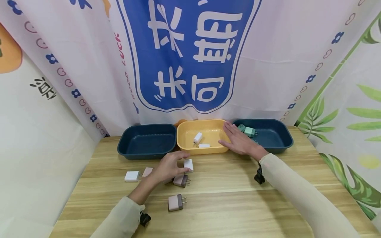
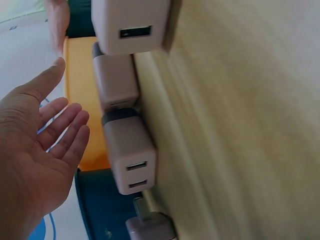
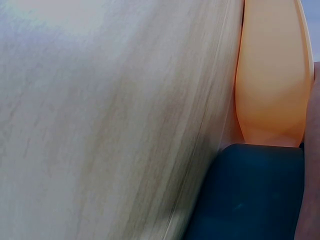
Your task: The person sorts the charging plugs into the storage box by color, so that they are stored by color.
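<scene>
Thumb and fingers spread apart, my left hand point(image 1: 170, 167) hovers over the table around a white plug charger point(image 1: 188, 165). The left wrist view shows this hand point(image 2: 42, 145) with loose fingers and no grip on anything. Close by lie two pink-and-grey chargers point(image 1: 175, 202), a pink charger point(image 1: 147, 171) partly behind the hand, and another white charger point(image 1: 131, 176). My right hand point(image 1: 241, 140) has straight fingers over the right end of the yellow tray point(image 1: 205, 151). Two white chargers point(image 1: 197, 138) are inside that tray. Only a strip of the right hand point(image 3: 312, 165) shows in its wrist view.
Left of the yellow tray stands a dark blue tray point(image 1: 146, 156). A second dark blue tray point(image 1: 276, 145) to the right holds green chargers point(image 1: 250, 132), partly hidden by the right hand. A printed curtain point(image 1: 268, 82) hangs behind the wooden table point(image 1: 232, 205).
</scene>
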`<action>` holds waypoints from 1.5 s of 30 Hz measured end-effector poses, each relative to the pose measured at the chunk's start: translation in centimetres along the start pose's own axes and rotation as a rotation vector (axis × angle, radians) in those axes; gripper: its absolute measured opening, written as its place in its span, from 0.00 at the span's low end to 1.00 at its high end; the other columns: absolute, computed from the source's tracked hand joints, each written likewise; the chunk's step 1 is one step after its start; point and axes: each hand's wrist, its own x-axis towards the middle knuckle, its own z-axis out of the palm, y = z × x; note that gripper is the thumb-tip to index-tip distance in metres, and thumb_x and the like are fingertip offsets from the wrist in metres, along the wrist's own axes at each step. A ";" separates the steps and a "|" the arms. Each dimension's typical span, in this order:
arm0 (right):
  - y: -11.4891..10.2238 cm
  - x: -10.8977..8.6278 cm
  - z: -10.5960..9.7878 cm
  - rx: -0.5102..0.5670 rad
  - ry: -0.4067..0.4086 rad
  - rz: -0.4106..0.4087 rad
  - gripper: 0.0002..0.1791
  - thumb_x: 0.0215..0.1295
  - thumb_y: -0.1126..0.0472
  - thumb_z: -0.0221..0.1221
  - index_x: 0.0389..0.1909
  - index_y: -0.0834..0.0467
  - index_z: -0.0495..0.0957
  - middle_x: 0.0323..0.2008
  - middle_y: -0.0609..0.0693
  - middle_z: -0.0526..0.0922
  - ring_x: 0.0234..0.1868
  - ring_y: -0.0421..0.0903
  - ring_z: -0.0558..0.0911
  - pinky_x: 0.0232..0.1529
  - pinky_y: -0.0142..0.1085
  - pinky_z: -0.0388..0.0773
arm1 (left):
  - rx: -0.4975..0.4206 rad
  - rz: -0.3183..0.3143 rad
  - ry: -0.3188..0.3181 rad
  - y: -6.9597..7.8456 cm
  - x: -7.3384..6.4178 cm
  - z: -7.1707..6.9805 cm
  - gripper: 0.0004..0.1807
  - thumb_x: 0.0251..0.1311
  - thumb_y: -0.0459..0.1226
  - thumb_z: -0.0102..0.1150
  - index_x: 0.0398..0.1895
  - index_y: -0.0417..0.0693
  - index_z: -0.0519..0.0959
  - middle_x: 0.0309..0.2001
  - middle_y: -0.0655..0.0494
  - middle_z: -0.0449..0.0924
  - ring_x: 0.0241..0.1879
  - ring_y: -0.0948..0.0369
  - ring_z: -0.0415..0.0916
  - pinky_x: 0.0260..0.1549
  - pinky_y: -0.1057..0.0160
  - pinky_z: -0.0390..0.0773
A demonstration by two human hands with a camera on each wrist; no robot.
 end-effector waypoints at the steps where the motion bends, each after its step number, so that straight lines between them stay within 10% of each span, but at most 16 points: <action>1: 0.0 0.0 0.0 0.000 0.000 -0.002 0.51 0.81 0.31 0.42 0.83 0.69 0.46 0.86 0.62 0.41 0.86 0.57 0.40 0.84 0.53 0.38 | 0.003 -0.011 -0.004 -0.1 0.0 0.1 0.30 0.59 0.40 0.80 0.64 0.41 0.83 0.59 0.47 0.86 0.57 0.50 0.84 0.56 0.48 0.85; 45: -0.2 -0.1 -0.1 0.006 0.009 0.007 0.50 0.82 0.32 0.43 0.83 0.69 0.47 0.86 0.62 0.42 0.86 0.58 0.41 0.84 0.54 0.39 | 0.095 -0.050 0.016 -0.6 0.7 1.4 0.23 0.55 0.41 0.83 0.54 0.47 0.89 0.49 0.56 0.89 0.48 0.59 0.83 0.48 0.56 0.83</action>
